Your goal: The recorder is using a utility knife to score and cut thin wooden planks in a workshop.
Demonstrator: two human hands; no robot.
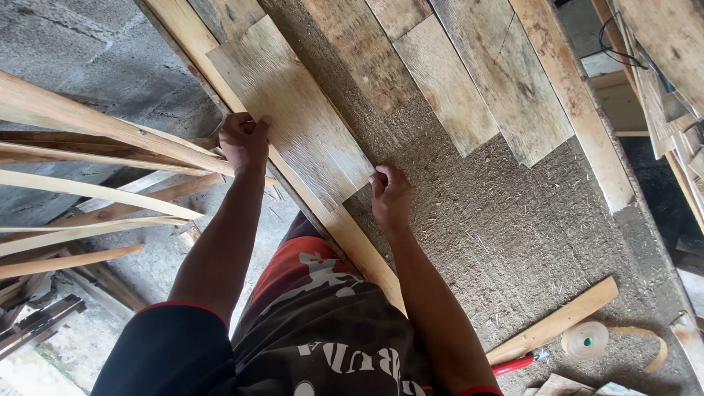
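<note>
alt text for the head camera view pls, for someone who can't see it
Seen from above, a person's left hand and right hand grip the two long edges of a pale wooden plank lying on a rough brown board. More planks lie beyond it, thin wooden strips stack at left, and a tape roll sits at lower right.

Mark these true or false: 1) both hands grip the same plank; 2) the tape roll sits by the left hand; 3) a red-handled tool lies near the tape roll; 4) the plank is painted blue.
1) True: the left hand and right hand both hold the flat plank.
2) False: the tape roll lies far off, on the right hand's side.
3) True: the red-handled tool lies beside it.
4) False: it is bare pale wood.
</note>
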